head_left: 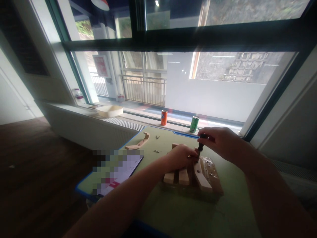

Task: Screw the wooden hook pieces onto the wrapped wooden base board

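My right hand point(214, 137) is closed around the black handle of a screwdriver point(201, 144), which stands nearly upright with its tip down at a curved wooden piece point(201, 177). Beside the tip, the fingers of my left hand point(182, 155) are closed at the upper end of that same piece, partly hiding it. Under the left hand and wrist lie more pale wooden pieces point(183, 177). The wood rests on a brown block or package point(216, 181) with a shiny clear covering and several small metal bits on its right side.
On the green tabletop point(173, 208) are a loose curved wooden piece point(138, 142), small screws point(156, 151) and a partly blurred phone or sheet point(123, 172). An orange can point(163, 117), a green can point(194, 124) and a cream tray point(110, 111) stand along the windowsill.
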`<state>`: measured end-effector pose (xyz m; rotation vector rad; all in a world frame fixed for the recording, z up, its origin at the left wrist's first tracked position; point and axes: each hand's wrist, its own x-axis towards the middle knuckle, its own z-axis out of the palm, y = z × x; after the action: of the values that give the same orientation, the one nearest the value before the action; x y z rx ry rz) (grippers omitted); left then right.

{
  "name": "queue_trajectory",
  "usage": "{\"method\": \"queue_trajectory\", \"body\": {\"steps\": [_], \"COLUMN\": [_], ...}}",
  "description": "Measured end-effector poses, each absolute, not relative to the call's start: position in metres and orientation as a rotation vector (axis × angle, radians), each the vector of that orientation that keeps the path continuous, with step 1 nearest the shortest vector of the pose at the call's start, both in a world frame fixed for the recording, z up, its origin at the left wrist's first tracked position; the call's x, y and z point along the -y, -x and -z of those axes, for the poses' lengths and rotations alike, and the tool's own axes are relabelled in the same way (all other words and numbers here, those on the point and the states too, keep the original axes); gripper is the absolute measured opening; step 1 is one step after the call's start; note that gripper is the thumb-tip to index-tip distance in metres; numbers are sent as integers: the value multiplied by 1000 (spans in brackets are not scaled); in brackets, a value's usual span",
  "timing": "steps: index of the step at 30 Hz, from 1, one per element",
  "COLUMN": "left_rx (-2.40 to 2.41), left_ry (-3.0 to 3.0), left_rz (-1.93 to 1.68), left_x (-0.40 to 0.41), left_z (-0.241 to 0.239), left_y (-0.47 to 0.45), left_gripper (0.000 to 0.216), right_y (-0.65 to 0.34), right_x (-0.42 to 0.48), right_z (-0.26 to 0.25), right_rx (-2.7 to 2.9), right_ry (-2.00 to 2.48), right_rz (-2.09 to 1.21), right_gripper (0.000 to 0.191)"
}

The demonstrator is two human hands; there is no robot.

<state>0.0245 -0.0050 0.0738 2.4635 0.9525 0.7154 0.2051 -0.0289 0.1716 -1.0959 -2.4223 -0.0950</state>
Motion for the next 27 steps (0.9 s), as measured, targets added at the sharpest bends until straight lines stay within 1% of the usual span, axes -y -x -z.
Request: {"method": "queue_trajectory", "body": {"steps": [5, 12, 17, 24, 27], "left_rx": [-937, -929, -936, -943, -951], "left_ry": [-2464, -2456, -2470, -2460, -2464], "left_rz": [-753, -752, -738, -768, -767], "left_x": [6, 5, 3, 2, 3], "left_z": [-73, -71, -69, -68, -69], "left_y": [-24, -24, -24, -25, -25], "left_gripper": [24, 26, 24, 23, 22], "right_y": [-205, -207, -215, -216, -215], "right_x": [28, 26, 27, 29, 31], "right_z": [-171, -171, -167, -169, -174], "right_rx": [2364, 2386, 2406, 2389, 2386], "right_ry": [1193, 1153, 1274, 1272, 1353], "right_rz": [230, 273, 313, 286, 318], "right_gripper": [26, 25, 40, 32, 37]}}
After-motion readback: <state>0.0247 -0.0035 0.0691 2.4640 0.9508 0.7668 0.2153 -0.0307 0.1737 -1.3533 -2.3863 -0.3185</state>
